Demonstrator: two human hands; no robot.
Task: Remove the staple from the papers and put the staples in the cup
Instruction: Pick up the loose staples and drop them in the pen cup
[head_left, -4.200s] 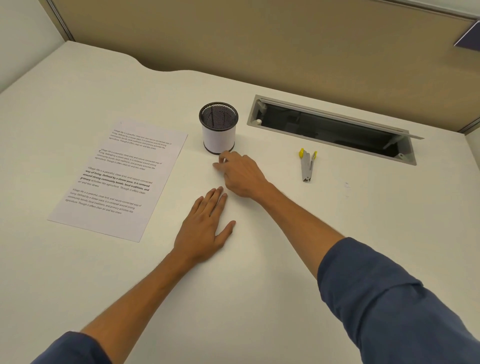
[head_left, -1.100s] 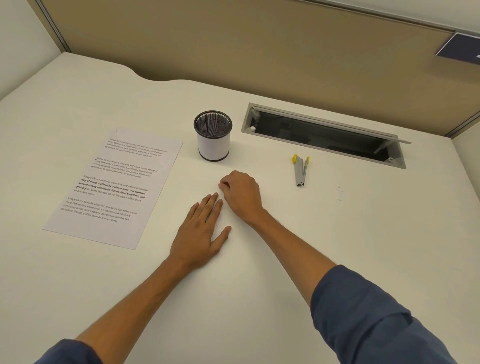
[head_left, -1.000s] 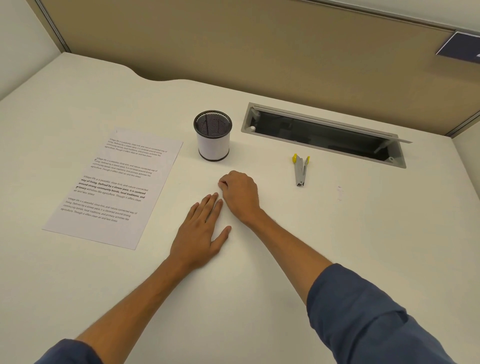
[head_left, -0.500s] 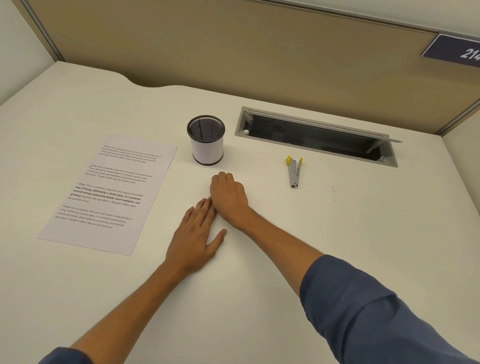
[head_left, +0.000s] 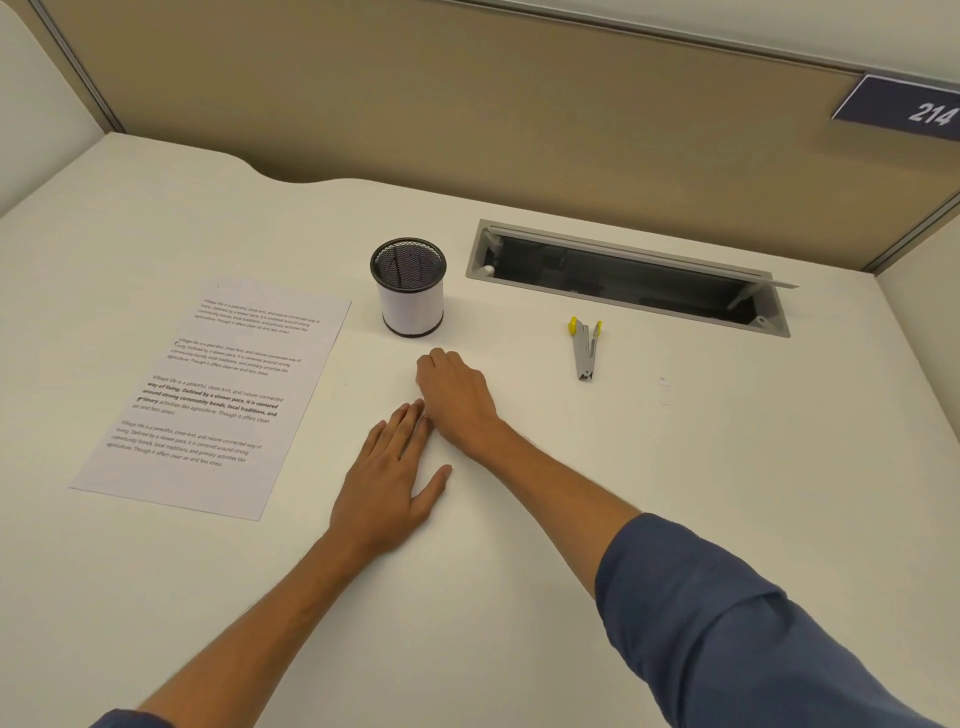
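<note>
Desk (head_left: 675, 519), head view, one moment. Papers (head_left: 218, 395) lie flat at the left, printed side up, well apart from both hands; I can make out no staple in them from here, too small to tell. Mesh cup (head_left: 409, 288) stands upright just right of the sheets' far corner. Staple remover (head_left: 586, 349), yellow-tipped, lies to the right of the cup, near the open cable slot (head_left: 623, 278), untouched. Left hand (head_left: 387, 483) is pressed flat on bare desk, fingers straight and together, thumb out, holding nothing. Right hand (head_left: 457, 397) sits just near of the cup, knuckles up, fingers curled under toward the desk surface; its heel touches the left fingertips. Whether it pinches a loose staple I cannot tell, the fingertips are hidden beneath the hand. My reading: the step in hand is gathering a pulled staple off the desk for the cup. To do it well I would keep the fingertips low, nip the staple between thumb and forefinger rather than drag it, since a thin wire on a smooth top will skate away. Lift straight, cross the short gap to the cup, release only once the fingers are over the rim's middle. The cup looks light; a knock from the knuckles could tip it, so I would approach from above, not from the side.
</note>
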